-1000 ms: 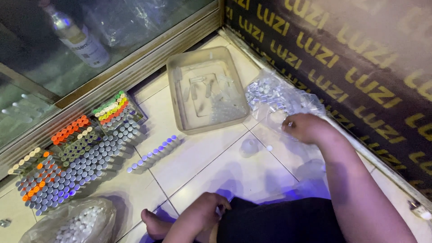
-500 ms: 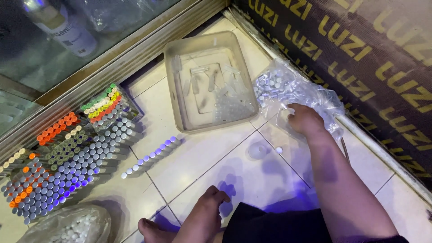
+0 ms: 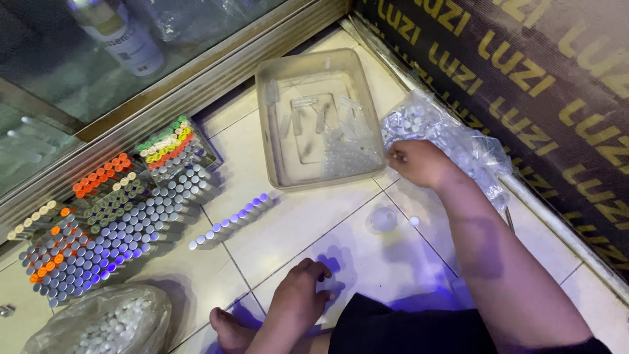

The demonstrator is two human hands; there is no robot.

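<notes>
Overall dim-to-moderate light w/ a strong blue-violet cast pooling at bottom centre on the tiled floor (image 3: 295,223). Soft shadows fall under the left hand (image 3: 298,298) and right forearm, purple-tinted. Glare spots on the clear plastic bag (image 3: 458,141) at centre right and on the glass pane (image 3: 59,72) in the upper left, which shows hazy reflections. Focus decent mid-frame; slight softness at lower left on the bag of white caps (image 3: 98,324). Wide-angle bend along the edges.

I see one plastic tray (image 3: 278,124), two clear bags (image 3: 458,141) of small parts, and one white bottle (image 3: 128,39) behind glass.
</notes>
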